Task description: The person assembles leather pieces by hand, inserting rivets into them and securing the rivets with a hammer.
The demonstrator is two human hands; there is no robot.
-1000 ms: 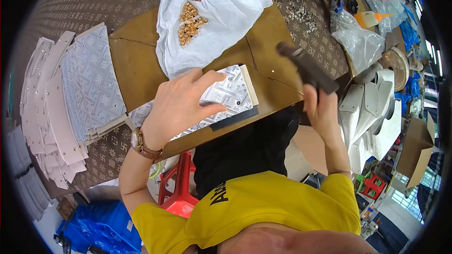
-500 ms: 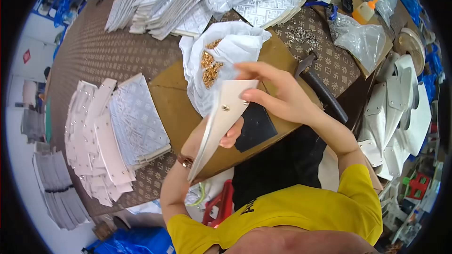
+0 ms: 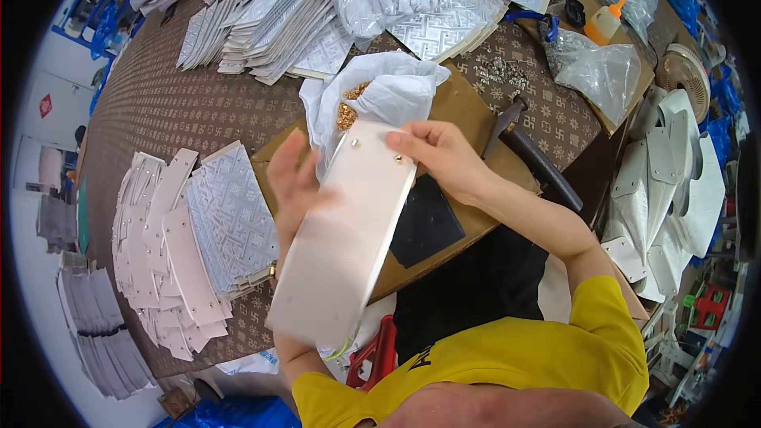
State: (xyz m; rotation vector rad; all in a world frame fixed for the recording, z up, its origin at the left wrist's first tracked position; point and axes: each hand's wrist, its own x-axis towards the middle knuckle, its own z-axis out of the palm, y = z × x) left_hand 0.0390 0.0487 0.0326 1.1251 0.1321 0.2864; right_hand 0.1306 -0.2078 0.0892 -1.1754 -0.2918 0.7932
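Note:
A long pale pinkish-white panel (image 3: 341, 230), probably leather-like, is tilted in front of me, its flat face toward the camera. Two small metal studs (image 3: 355, 143) sit near its upper end. My right hand (image 3: 444, 154) pinches the upper right corner, thumb on the face beside a stud. At the panel's left edge, my left hand (image 3: 293, 182) has its fingers spread and is blurred by motion. Just beyond the panel lies a white plastic bag (image 3: 396, 83) of gold-coloured small metal parts (image 3: 347, 116), partly hidden by the panel.
Under the work lies a brown board (image 3: 468, 103) with a black pad (image 3: 428, 222). A hammer (image 3: 543, 166) rests at its right. Studded pale panels (image 3: 186, 261) and silver-patterned panels (image 3: 234, 218) are stacked at left. A glue bottle (image 3: 605, 22) stands at the back right.
The panel has turned from nearly edge-on to face the camera. My left hand has come away from under it to its left edge, fingers spreading. My right hand keeps its corner grip.

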